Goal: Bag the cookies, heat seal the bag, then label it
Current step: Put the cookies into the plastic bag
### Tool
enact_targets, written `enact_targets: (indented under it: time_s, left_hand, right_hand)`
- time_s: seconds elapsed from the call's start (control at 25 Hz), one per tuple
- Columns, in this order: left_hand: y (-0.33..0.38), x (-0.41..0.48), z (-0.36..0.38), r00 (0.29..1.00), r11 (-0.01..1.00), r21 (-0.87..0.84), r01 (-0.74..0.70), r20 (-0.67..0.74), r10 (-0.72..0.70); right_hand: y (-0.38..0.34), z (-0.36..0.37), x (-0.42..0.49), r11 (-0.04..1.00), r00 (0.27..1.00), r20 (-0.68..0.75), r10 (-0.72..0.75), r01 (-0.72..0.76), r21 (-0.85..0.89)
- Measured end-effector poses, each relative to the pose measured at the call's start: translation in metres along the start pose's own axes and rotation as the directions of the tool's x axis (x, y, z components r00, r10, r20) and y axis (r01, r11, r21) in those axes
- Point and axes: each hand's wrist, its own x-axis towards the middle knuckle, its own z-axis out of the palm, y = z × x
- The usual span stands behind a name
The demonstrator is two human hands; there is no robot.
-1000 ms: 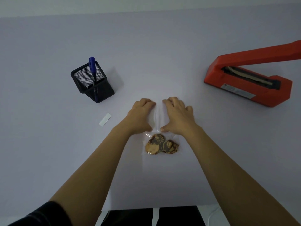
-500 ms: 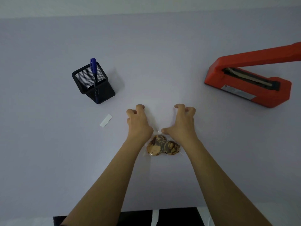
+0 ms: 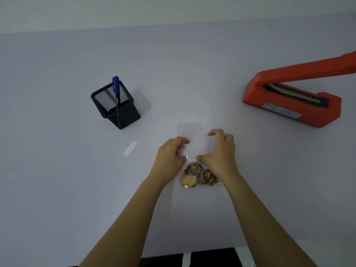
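Observation:
A clear plastic bag [image 3: 193,134] lies flat on the table with brown cookies [image 3: 198,175] in its near end. My left hand [image 3: 170,157] rests on the bag's left edge and my right hand [image 3: 219,151] on its right edge, fingers curled, thumbs close together just above the cookies. Both hands pinch or press the film. The bag's empty far end sticks out beyond my fingers. A red heat sealer [image 3: 296,97] stands at the right with its arm raised. A small white label [image 3: 130,148] lies to the left of my hands.
A black mesh pen holder [image 3: 115,105] with a blue marker [image 3: 116,89] stands at the left, behind the label. The table's near edge runs below my forearms, and its far edge meets a pale wall.
My hands have slid apart from the bag's middle toward its side edges, uncovering the empty far part of the bag. The cookies stay in the near end.

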Motion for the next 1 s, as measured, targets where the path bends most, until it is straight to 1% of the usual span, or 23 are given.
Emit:
enact_targets:
  time_s: [0.08, 0.16, 0.24, 0.28, 0.36, 0.44, 0.48, 0.56, 0.6, 0.72, 0.88, 1.0]
  left_hand:
    - [-0.001, -0.001, -0.001, 1.000, 0.999, -0.036, -0.007, -0.001, 0.007]
    - [-0.002, -0.001, -0.003, 1.000, 0.998, -0.065, -0.009, 0.005, 0.010]
    - [0.000, -0.006, -0.006, 0.999, 0.992, -0.130, -0.002, 0.035, 0.007]
    - [0.003, -0.009, -0.009, 0.998, 0.983, -0.184, 0.002, 0.065, 0.010]
    - [0.008, -0.017, -0.016, 0.992, 0.962, -0.272, 0.016, 0.128, 0.019]
    - [0.007, -0.021, -0.024, 0.986, 0.952, -0.304, 0.043, 0.167, 0.009]
    - [0.006, -0.022, -0.027, 0.981, 0.950, -0.308, 0.059, 0.194, 0.002]
    - [0.010, -0.024, -0.034, 0.968, 0.940, -0.331, 0.081, 0.251, 0.005]
    - [0.014, -0.024, -0.036, 0.963, 0.924, -0.369, 0.100, 0.269, 0.003]
    - [0.033, -0.028, -0.042, 0.965, 0.844, -0.518, 0.141, 0.263, 0.001]
    - [0.069, -0.021, -0.053, 0.974, 0.846, -0.525, 0.092, 0.226, 0.035]
    - [0.103, -0.011, -0.052, 0.970, 0.820, -0.562, 0.111, 0.242, 0.035]
  right_hand:
    - [0.003, -0.003, 0.001, 0.998, 1.000, -0.021, 0.008, -0.007, 0.055]
    - [0.002, -0.006, 0.002, 0.990, 0.997, -0.009, 0.080, -0.078, 0.119]
    - [0.000, -0.012, -0.003, 0.971, 0.984, 0.072, 0.162, -0.172, 0.168]
    - [-0.001, -0.016, -0.005, 0.958, 0.975, 0.135, 0.175, -0.200, 0.203]
    - [-0.001, -0.025, -0.012, 0.919, 0.961, 0.230, 0.151, -0.222, 0.326]
    - [0.000, -0.031, -0.020, 0.861, 0.965, 0.233, 0.120, -0.218, 0.459]
    - [-0.001, -0.033, -0.023, 0.839, 0.966, 0.233, 0.115, -0.220, 0.498]
    - [-0.002, -0.038, -0.029, 0.820, 0.964, 0.247, 0.100, -0.221, 0.529]
    - [-0.003, -0.041, -0.032, 0.813, 0.963, 0.254, 0.094, -0.222, 0.539]
    - [-0.003, -0.058, -0.038, 0.797, 0.961, 0.265, 0.078, -0.219, 0.563]
    - [-0.004, -0.092, -0.040, 0.716, 0.956, 0.294, 0.016, -0.216, 0.664]
    - [-0.001, -0.129, -0.035, 0.700, 0.952, 0.305, -0.035, -0.195, 0.687]
